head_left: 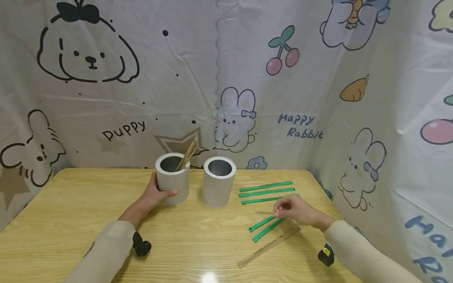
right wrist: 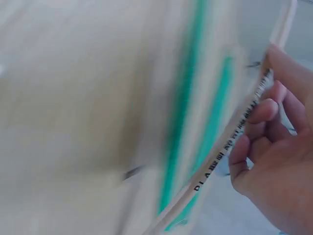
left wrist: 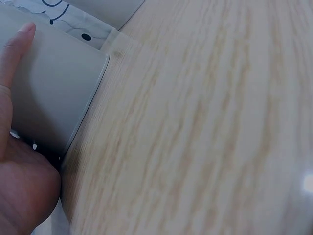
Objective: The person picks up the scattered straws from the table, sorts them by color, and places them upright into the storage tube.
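My left hand (head_left: 155, 192) grips the left white cylindrical container (head_left: 173, 184), thumb across its front; in the left wrist view a finger (left wrist: 19, 41) lies along its wall. Several brown wrapped straws (head_left: 186, 155) lean inside that container and stick out over its rim. On the right, my right hand (head_left: 293, 210) pinches a brown wrapped straw (right wrist: 230, 137) with black print, seen clearly in the right wrist view. Below this hand, two green wrapped strips (head_left: 267, 232) lie slanted on the table. Nearer the front edge is another brown wrapped straw (head_left: 269, 247).
A second white container (head_left: 218, 184) stands upright right of the gripped one, its dark inside showing. Beyond my right hand, three green strips (head_left: 266, 192) lie roughly parallel on the wooden table (head_left: 198, 239). A printed cloth (head_left: 198, 78) hangs behind and along the right side.
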The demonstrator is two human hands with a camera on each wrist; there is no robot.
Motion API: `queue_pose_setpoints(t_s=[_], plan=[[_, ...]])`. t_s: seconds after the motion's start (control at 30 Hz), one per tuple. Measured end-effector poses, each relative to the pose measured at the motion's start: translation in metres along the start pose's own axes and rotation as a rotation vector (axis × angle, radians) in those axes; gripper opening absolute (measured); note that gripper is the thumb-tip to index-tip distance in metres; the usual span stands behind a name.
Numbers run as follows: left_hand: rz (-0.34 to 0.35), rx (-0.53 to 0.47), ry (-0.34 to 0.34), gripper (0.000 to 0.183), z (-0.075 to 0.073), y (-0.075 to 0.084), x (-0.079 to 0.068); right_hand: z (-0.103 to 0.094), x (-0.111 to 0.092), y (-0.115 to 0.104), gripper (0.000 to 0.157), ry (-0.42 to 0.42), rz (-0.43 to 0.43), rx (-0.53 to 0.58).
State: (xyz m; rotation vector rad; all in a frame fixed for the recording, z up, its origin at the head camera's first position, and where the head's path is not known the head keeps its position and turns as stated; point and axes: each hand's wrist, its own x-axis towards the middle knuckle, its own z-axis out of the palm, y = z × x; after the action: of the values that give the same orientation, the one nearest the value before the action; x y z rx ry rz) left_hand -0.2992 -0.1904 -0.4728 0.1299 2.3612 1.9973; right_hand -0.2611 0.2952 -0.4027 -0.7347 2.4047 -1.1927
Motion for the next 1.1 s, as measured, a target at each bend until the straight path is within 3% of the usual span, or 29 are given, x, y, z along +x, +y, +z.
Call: queue_pose_setpoints(t_s=[0.1,0.23,0.4,0.57,0.7,0.83,0.9,1.0,1.1], plan=[[0.002,0.008,0.000,0.109,-0.002,-0.001,0.001,-0.005,0.015,-0.034,0.023,0.164,0.020,0.072],[0.005,0.013,0.013,0.110,-0.006,-0.004,0.001,0.002,0.052,-0.090,0.010,0.318,-0.057,0.372],[0.005,-0.004,0.018,0.110,-0.005,-0.008,0.001,0.032,0.105,-0.161,0.035,0.366,-0.209,0.779],[0.016,-0.019,0.003,0.108,-0.001,-0.011,0.003,0.059,0.151,-0.211,0.037,0.411,-0.315,0.947],[0.020,-0.019,0.002,0.108,0.000,-0.010,0.003,0.078,0.182,-0.230,0.027,0.480,-0.346,0.964],[0.019,-0.021,0.003,0.107,0.000,-0.007,0.003,0.095,0.202,-0.228,0.014,0.511,-0.302,0.844],[0.018,-0.020,-0.004,0.106,0.000,-0.006,0.003,0.100,0.206,-0.221,0.007,0.513,-0.262,0.729],[0.013,-0.018,-0.013,0.106,0.000,-0.006,0.003,0.101,0.202,-0.213,0.019,0.505,-0.231,0.554],[0.016,-0.011,-0.010,0.108,-0.002,-0.006,0.004,0.089,0.191,-0.209,0.024,0.512,-0.255,0.458]])
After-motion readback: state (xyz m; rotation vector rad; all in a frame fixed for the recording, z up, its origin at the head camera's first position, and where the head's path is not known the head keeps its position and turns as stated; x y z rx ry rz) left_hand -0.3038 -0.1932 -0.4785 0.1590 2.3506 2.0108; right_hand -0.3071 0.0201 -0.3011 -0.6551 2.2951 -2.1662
